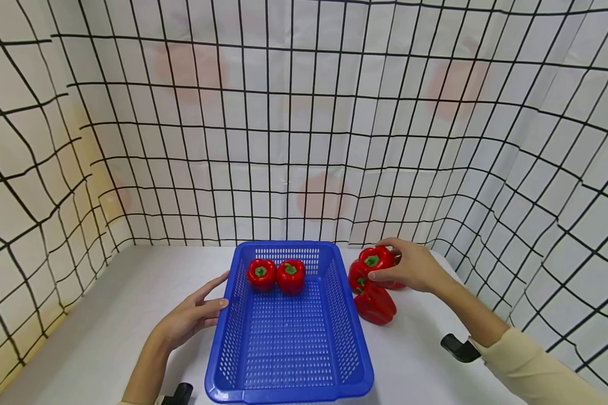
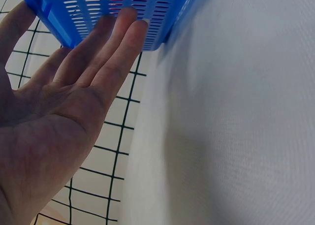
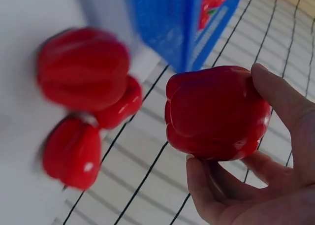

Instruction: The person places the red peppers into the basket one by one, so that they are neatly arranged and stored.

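Note:
A blue plastic basket (image 1: 289, 360) with slotted walls stands on the white table, and two red bell peppers (image 1: 291, 278) sit side by side at its far left. My left hand (image 1: 190, 318) touches the basket's left wall with fingers extended; the left wrist view shows the open palm and straight fingertips (image 2: 129, 14) against the slots. To the right of the basket, my right hand (image 1: 410, 264) holds a red bell pepper (image 3: 216, 114) between thumb and fingers, lifted off the table. Several more red peppers (image 3: 83, 70) lie below it, the nearest one (image 1: 375, 305) tipped on its side.
Black wire grid panels (image 1: 314, 146) enclose the table at the back and both sides, with white sheeting behind them. White table surface (image 1: 132, 304) shows left of the basket. A black band (image 1: 460, 347) is on my right wrist.

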### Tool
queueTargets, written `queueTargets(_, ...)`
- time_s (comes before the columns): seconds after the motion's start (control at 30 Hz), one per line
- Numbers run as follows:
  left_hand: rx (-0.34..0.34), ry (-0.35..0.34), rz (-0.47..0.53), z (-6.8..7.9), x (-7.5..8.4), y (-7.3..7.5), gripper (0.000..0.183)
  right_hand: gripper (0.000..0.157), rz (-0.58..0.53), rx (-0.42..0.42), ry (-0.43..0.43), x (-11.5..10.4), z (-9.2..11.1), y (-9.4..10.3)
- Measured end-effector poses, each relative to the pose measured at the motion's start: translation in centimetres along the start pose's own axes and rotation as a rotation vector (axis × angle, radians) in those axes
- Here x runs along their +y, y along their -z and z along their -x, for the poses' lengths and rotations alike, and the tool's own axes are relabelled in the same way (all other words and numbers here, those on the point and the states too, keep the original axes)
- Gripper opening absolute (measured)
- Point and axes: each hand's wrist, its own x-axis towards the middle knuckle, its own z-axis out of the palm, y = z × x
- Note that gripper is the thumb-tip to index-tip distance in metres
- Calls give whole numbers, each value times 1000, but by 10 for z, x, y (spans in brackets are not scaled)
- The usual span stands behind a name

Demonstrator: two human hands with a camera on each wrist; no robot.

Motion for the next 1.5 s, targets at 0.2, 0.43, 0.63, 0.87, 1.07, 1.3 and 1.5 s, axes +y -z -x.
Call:
queueTargets(0.2,-4,-5,2,0,-1,0,80,79,-64,-30,6,-34,-6,-9)
queueTargets(0.43,-8,-11,0,-1,-1,1,80,77,-105,-38,52,-64,-15,-26)
queueTargets(0.63,-13,-21,6,-2,-2,2,79,73,-116,-53,97,-87,-26,-46)
queueTargets(0.87,-7,-21,-3,-2,-2,1,79,70,-175,-74,107,-115,-36,-68)
queueTargets(1.07,-4,-19,-6,-1,-1,2,79,71,-233,-118,131,-128,-43,-90)
queueTargets(1.3,-3,-15,-7,-2,-1,0,80,71,-267,-140,143,-136,-49,-116)
queueTargets(1.5,3,-6,-1,-2,0,1,80,68,-258,-174,136,-141,-54,-135)
